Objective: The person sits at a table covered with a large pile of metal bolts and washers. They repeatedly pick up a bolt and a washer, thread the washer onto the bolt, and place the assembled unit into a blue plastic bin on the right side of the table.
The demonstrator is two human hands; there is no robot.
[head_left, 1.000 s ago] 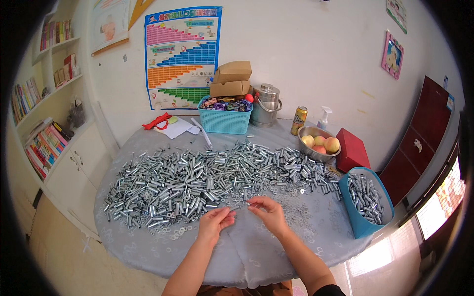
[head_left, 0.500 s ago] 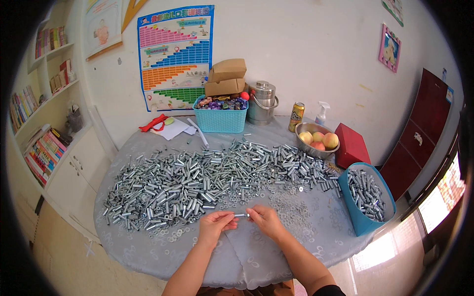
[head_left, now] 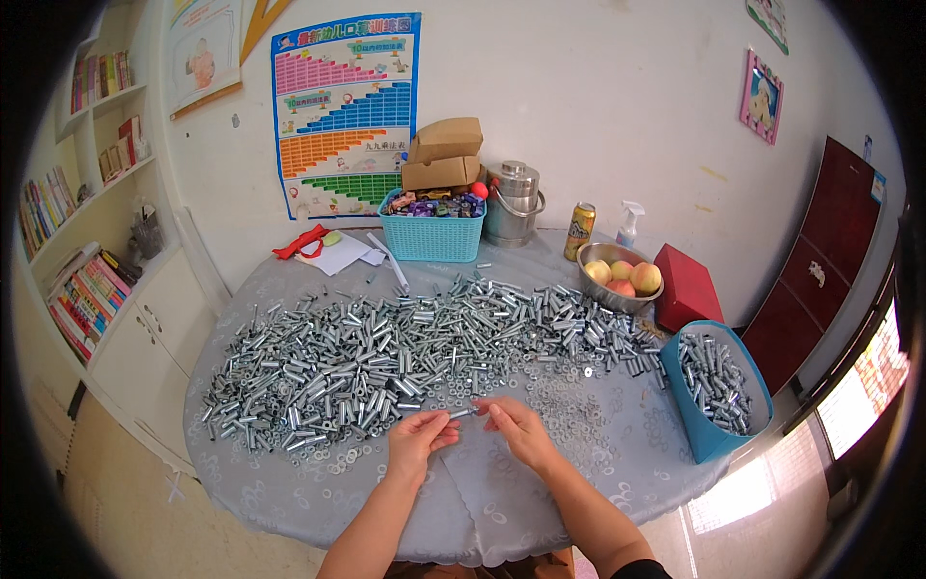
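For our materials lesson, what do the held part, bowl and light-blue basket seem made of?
Held part: metal, perhaps plated steel, judging by its silvery shine.
Bowl: probably stainless steel, smooth; grey with a soft sheen.
Light-blue basket: likely moulded plastic; even colour, regular woven-look walls.

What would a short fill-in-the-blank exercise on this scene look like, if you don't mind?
1. The left hand and right hand have a small metal rod between them, above a tablecloth coloured ____.
2. The box beside the steel bowl is coloured ____.
3. Of the can and the spray bottle, the one farther left is the ____.

Missing words: grey; red; can.
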